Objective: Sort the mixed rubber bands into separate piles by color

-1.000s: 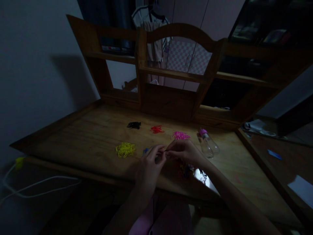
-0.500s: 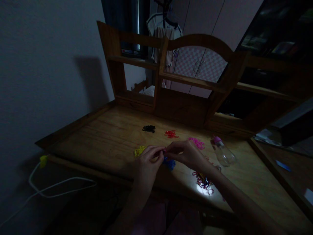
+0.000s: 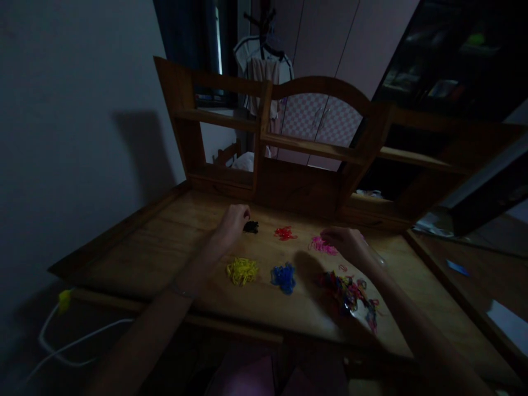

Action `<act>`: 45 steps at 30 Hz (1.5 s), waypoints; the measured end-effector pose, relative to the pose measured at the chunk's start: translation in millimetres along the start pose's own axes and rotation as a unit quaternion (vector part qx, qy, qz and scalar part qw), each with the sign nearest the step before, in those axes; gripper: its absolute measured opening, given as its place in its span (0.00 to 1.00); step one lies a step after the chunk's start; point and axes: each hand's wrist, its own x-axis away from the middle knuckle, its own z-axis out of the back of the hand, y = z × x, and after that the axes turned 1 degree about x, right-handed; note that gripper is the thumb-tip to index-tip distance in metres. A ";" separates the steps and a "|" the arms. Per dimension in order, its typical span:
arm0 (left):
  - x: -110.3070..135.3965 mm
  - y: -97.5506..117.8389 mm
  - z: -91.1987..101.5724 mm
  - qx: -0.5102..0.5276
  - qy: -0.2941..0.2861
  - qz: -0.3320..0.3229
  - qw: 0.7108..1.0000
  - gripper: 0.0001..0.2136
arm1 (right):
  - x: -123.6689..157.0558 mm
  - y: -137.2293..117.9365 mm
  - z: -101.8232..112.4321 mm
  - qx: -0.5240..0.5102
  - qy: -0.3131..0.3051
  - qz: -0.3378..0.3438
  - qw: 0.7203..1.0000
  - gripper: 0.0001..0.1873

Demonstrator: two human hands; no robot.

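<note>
Small piles of coloured bands lie on a wooden desk (image 3: 173, 242): black (image 3: 251, 226), red (image 3: 284, 233), pink (image 3: 322, 246), yellow (image 3: 241, 270) and blue (image 3: 283, 276). A mixed, multicoloured heap (image 3: 350, 291) sits nearer the front right. My left hand (image 3: 234, 221) reaches far out, its curled fingertips at the black pile. My right hand (image 3: 348, 242) hovers at the pink pile, fingers bent down over it. What either hand pinches is too dark to make out.
A wooden hutch with shelves (image 3: 305, 148) rises along the desk's back edge. A clear bottle lies mostly hidden behind my right hand. A white cable (image 3: 78, 341) with a yellow end hangs off the desk's left front. A second wooden surface (image 3: 474, 275) adjoins on the right.
My hands were pinched together above the blue pile; now they have parted, the left stretching out to the black pile and the right moving to the pink pile.
</note>
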 end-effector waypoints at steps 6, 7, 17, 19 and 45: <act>-0.7 -13.4 -26.1 -0.052 -0.030 -0.008 0.998 0.08 | 10.7 40.2 1.1 0.133 -0.051 0.003 0.990 0.10; 0.3 -14.3 -27.1 -0.059 -0.030 -0.008 0.998 0.09 | 12.2 42.8 0.6 0.138 -0.052 0.000 0.989 0.10; 4.4 72.3 -38.8 0.084 -0.183 -0.184 0.962 0.12 | 75.2 36.4 20.6 0.084 0.122 -0.021 0.989 0.11; 3.5 94.9 -59.3 0.114 -0.276 -0.244 0.923 0.11 | 96.6 30.4 25.8 0.065 0.136 -0.029 0.988 0.10; -12.1 34.4 -46.9 -0.002 0.121 -0.288 0.950 0.09 | 77.4 51.3 0.0 0.087 -0.048 -0.041 0.994 0.03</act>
